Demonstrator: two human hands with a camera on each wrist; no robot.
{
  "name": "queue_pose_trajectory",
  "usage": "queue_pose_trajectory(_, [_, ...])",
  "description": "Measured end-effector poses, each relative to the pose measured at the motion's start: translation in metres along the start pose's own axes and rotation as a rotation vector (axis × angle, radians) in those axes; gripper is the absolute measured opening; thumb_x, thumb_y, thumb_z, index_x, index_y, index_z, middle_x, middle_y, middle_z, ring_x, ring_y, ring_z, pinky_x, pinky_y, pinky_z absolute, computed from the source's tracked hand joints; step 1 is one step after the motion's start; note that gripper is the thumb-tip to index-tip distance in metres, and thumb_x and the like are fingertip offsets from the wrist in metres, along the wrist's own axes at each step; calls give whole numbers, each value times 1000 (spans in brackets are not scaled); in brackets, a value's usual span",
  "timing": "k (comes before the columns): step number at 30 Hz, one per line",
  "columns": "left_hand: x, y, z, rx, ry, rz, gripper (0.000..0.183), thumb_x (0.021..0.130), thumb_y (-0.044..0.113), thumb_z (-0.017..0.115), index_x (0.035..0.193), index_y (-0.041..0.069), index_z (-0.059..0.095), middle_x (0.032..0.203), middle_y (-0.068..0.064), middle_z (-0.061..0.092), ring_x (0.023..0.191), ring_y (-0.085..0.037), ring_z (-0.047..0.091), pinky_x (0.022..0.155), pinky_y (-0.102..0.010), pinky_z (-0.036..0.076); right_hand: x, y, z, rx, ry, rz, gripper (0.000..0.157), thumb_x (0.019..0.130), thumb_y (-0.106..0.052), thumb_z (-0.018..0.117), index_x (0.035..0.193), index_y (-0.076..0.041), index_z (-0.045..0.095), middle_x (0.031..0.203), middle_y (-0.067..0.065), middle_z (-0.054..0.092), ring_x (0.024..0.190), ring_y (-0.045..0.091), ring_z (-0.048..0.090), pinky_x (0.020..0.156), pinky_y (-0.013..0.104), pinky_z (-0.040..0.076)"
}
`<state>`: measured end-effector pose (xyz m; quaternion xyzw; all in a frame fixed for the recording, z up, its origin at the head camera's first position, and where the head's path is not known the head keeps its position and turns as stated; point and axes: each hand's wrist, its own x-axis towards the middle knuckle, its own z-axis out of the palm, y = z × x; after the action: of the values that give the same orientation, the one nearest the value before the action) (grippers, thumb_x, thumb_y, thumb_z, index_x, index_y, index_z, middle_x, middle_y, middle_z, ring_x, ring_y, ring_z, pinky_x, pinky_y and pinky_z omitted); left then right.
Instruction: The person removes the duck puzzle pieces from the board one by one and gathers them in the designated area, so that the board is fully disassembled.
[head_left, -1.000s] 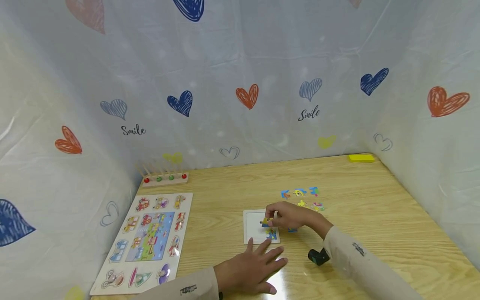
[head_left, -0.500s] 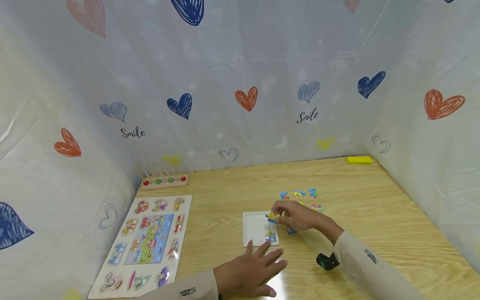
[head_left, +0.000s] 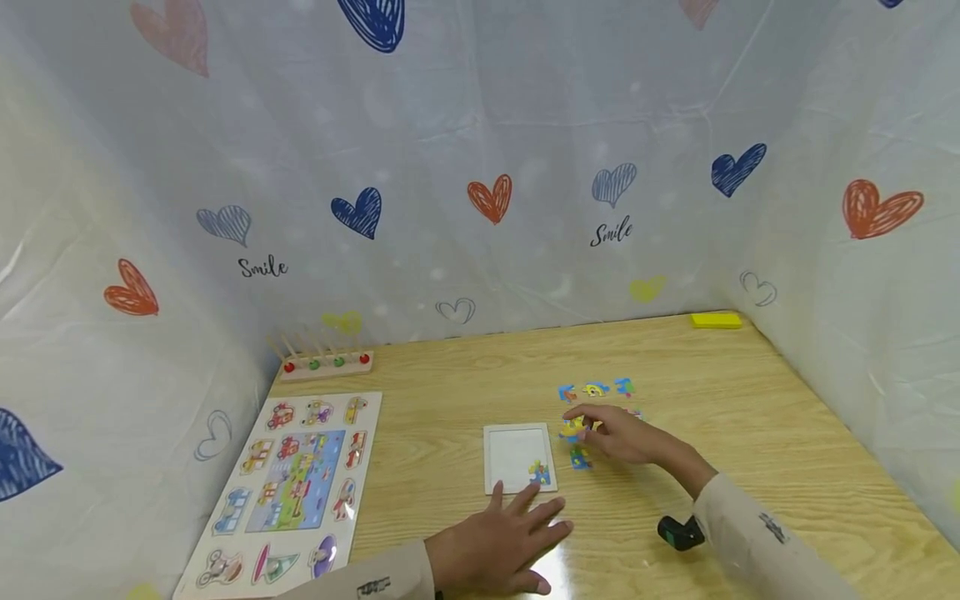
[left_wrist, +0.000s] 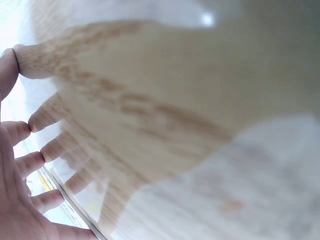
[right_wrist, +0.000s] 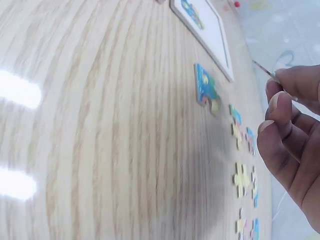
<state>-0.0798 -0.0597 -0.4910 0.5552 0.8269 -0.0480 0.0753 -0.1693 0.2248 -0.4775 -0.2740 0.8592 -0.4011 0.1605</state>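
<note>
My right hand (head_left: 618,435) pinches a yellow and blue jigsaw puzzle piece (head_left: 572,430) between thumb and fingers, just right of a small white puzzle tray (head_left: 487,460). In the right wrist view that piece shows nearly edge-on, raised above the table. One joined-looking yellow and blue piece (head_left: 539,472) lies in the tray's near right corner. A loose blue and green piece (right_wrist: 205,86) lies on the table beside the tray, below my right hand. My left hand (head_left: 501,537) rests palm down with fingers spread, its fingertips at the tray's near edge.
More loose pieces (head_left: 596,389) lie behind my right hand, some partly hidden by it. A large picture board (head_left: 371,417) of vehicles lies at left. Behind it stands a pegged wooden rack (head_left: 352,366) with red and green beads. A yellow block (head_left: 716,321) sits at the back right.
My right hand has moved right, from over the tray to beside it, carrying the puzzle piece along. My left hand has stayed in place.
</note>
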Motion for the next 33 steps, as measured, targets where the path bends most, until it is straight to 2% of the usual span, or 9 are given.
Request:
queue_pose_trajectory(4, [0,-1,0,-5,-6,2,71,102,66,26,160,25,27,166,-2,28,150,-37,31,95,-66,48,-7,3,-4,30,28,24,25,102,-10,58,126,-3,58,114,9,60,89,12,54,67,25,51])
queue_pose_trajectory(11, [0,-2,1,-2,-3,-1,71,102,66,26,159,26,29,165,-1,29,150,-37,31,95,-66,48,-17,12,-7,73,46,9,26,102,-6,56,126,3,61,106,15,61,57,5,51,53,25,48])
queue_pose_trajectory(18, [0,-1,1,2,-4,-3,71,101,67,27,160,26,28,165,-1,28,149,-36,31,95,-66,48,-26,19,-9,36,99,46,30,101,-6,55,129,4,62,102,13,63,58,3,47,51,24,44])
queue_pose_trajectory(21, [1,-2,1,6,-1,-1,71,101,67,28,160,26,28,165,-1,28,149,-36,32,95,-66,48,-30,22,-10,27,89,51,32,99,-5,59,128,6,62,100,11,63,59,3,49,53,24,46])
queue_pose_trajectory(27, [2,-2,4,33,2,-4,72,101,68,26,160,27,26,165,0,28,149,-35,31,95,-65,48,-38,27,-11,-16,74,59,33,93,-11,70,122,4,68,94,2,66,69,3,55,63,23,50])
queue_pose_trajectory(33, [2,-2,3,28,-11,-6,72,101,68,25,160,27,26,166,0,27,149,-36,30,95,-66,48,-45,32,-10,-25,47,66,31,93,-16,72,119,1,68,93,2,64,71,4,55,65,23,51])
